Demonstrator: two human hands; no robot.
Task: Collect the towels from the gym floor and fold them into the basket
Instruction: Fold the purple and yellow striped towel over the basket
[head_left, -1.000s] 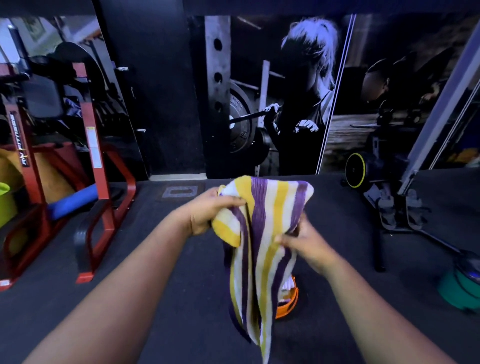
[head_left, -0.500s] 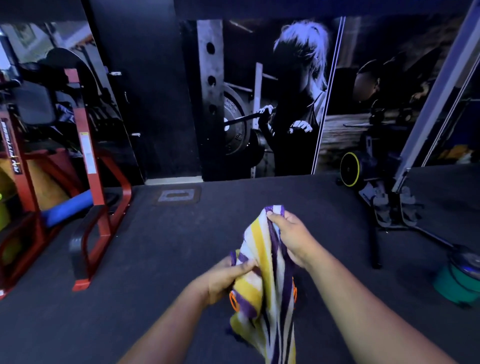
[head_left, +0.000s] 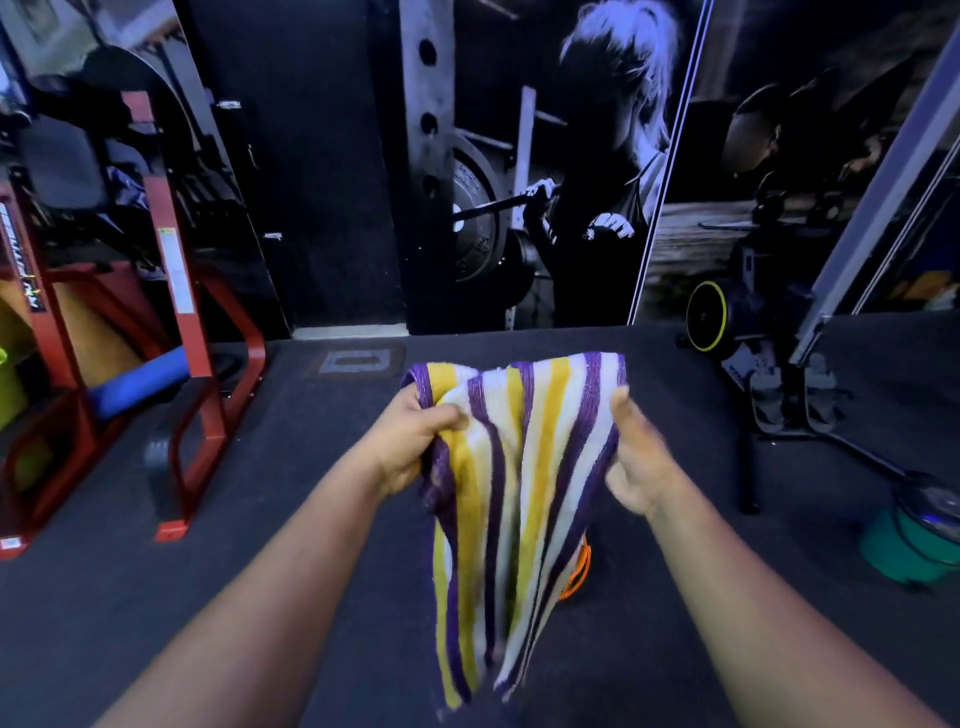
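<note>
Item: one purple, yellow and white striped terry towel (head_left: 511, 499), held up in the air over the dark rubber gym floor (head_left: 291, 467).

Detail: left hand (head_left: 413, 444) grips the towel's upper left corner, fingers curled round bunched cloth; right hand (head_left: 634, 462) grips the upper right edge, thumb in front, other fingers hidden behind the fabric. The top edge is stretched between the two hands and the rest hangs down in loose folds, lower end clear of the floor. Behind the towel's lower right side, an orange rim (head_left: 579, 569) peeks out on the floor; what it belongs to cannot be told. Left of the towel: a red steel rack frame (head_left: 176, 291) with a blue foam roller (head_left: 140, 379) lying inside it. Right of the towel: a teal round tub (head_left: 904, 545) on the floor. Beyond the towel: a black-and-white wall mural of a lifter (head_left: 587, 171).
</note>
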